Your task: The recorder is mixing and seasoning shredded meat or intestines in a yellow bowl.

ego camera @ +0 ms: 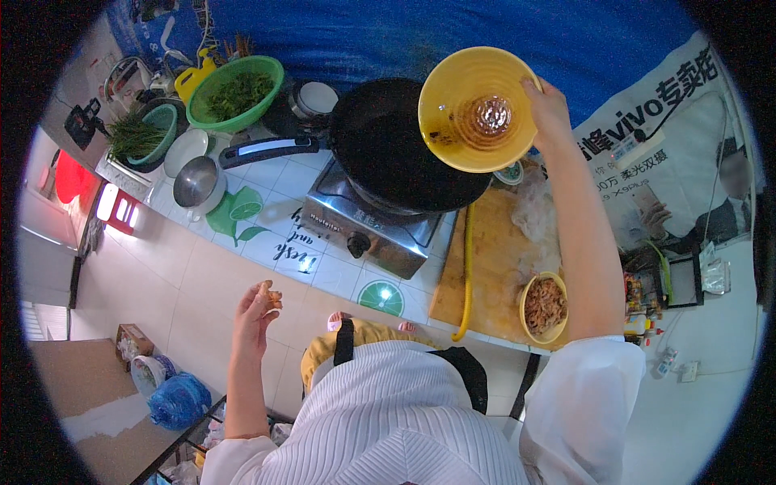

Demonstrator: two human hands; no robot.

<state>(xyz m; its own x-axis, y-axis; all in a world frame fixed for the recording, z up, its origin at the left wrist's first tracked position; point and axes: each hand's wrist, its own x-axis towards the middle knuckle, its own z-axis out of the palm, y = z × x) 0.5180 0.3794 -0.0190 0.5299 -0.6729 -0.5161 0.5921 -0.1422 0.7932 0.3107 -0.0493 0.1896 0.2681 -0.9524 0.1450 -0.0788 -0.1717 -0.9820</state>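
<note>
My right hand [550,115] grips the rim of a yellow bowl [448,79], which is tilted over the right side of a black frying pan [382,139]. Brown liquid residue and dark bits show inside the bowl. The pan rests on a portable gas stove [370,224], its handle pointing left. Away from the counter, at lower left, my left hand [254,318] pinches a small orange-brown morsel [273,298]; its exact kind is too small to tell. A small yellow bowl of minced meat [545,306] stands on the wooden board [485,260] below my right forearm.
A yellow gas hose [467,273] crosses the board's left edge beside a clear plastic bag [533,206]. Leafy greens fill a green basin [200,118] at the back left. Nearby are a basket of green stalks [163,130], a white bowl [187,151] and a metal bowl [197,182].
</note>
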